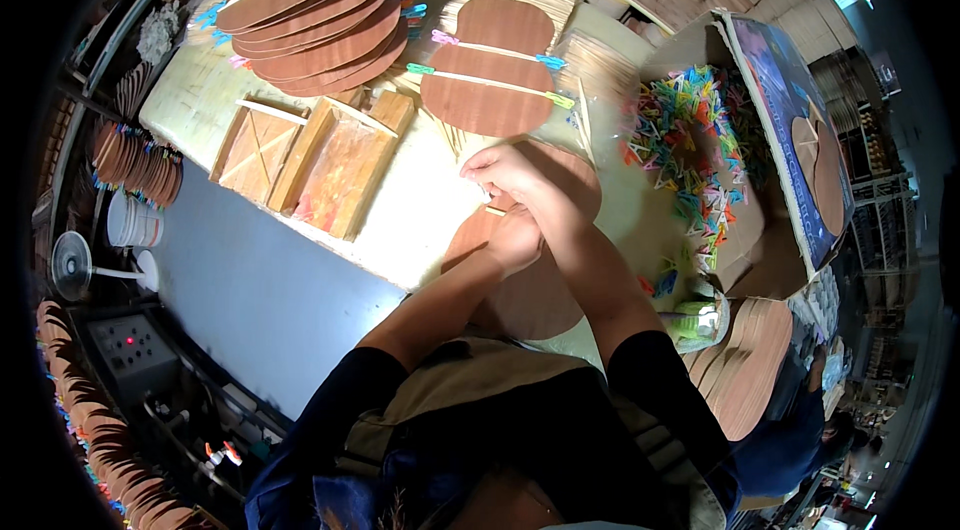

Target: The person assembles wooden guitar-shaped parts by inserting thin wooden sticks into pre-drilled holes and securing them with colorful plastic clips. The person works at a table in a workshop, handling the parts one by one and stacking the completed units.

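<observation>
Both hands meet over a brown gourd-shaped wood panel (530, 280) lying on the near edge of the worktop (400, 220). Left hand (515, 240) curled narrow, pressing on the panel beside a thin pale strip (494, 212). Right hand (505, 173) fingers pinched close at the strip's far end; exact grip unclear. Clipped panel (487, 65) just beyond. Box of coloured clips (690, 130) to the right.
</observation>
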Demonstrator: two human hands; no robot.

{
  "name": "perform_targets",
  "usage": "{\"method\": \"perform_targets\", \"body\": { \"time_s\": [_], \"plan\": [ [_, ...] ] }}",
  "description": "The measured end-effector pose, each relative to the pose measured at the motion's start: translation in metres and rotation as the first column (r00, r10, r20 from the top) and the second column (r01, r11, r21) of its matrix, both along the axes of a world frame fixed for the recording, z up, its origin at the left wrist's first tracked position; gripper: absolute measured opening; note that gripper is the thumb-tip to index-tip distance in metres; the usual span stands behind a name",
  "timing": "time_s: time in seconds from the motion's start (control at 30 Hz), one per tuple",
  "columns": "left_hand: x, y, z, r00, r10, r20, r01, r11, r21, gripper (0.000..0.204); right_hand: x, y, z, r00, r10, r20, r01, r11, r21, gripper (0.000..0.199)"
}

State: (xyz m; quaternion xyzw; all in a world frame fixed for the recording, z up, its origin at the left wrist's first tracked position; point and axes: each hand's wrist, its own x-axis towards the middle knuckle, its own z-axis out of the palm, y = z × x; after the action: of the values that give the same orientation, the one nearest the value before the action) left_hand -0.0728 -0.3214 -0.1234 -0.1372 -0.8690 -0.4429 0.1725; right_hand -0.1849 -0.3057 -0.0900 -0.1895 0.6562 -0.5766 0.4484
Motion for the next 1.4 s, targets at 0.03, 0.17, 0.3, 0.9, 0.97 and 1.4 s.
{"method": "perform_targets", "body": {
  "time_s": [0.03, 0.17, 0.3, 0.9, 0.97, 1.4],
  "plan": [
    [0.001, -0.001, 0.001, 1.0, -0.004, -0.009, 0.004, 1.0, 0.003, 0.021, 0.001, -0.007, 0.003, 0.999, 0.032, 0.001, -0.032, 0.996, 0.08, 0.016],
    [0.003, -0.003, 0.009, 0.999, -0.045, 0.014, 0.045, 0.998, 0.048, 0.023, 0.001, -0.017, 0.006, 0.95, 0.31, -0.019, -0.296, 0.922, 0.249, 0.017],
    [-0.004, 0.006, 0.001, 0.999, -0.019, -0.04, 0.024, 0.992, 0.124, 0.017, -0.006, -0.015, 0.015, 0.9, 0.418, -0.122, -0.345, 0.856, 0.385, 0.023],
    [-0.011, -0.012, 0.03, 0.966, -0.253, -0.049, 0.252, 0.968, -0.02, 0.008, -0.101, 0.217, -0.068, 0.387, 0.119, -0.915, 0.835, 0.376, 0.402, 0.04],
    [-0.009, -0.015, 0.031, 0.969, -0.245, -0.009, 0.245, 0.969, -0.019, 0.008, -0.073, 0.213, -0.077, 0.263, 0.173, -0.949, 0.875, 0.373, 0.31, 0.034],
    [0.012, -0.261, 0.022, 0.672, 0.688, 0.274, -0.712, 0.499, 0.495, 0.018, 0.102, 0.228, -0.035, 0.423, 0.297, -0.856, 0.851, 0.193, 0.488, 0.035]
  ]
}}
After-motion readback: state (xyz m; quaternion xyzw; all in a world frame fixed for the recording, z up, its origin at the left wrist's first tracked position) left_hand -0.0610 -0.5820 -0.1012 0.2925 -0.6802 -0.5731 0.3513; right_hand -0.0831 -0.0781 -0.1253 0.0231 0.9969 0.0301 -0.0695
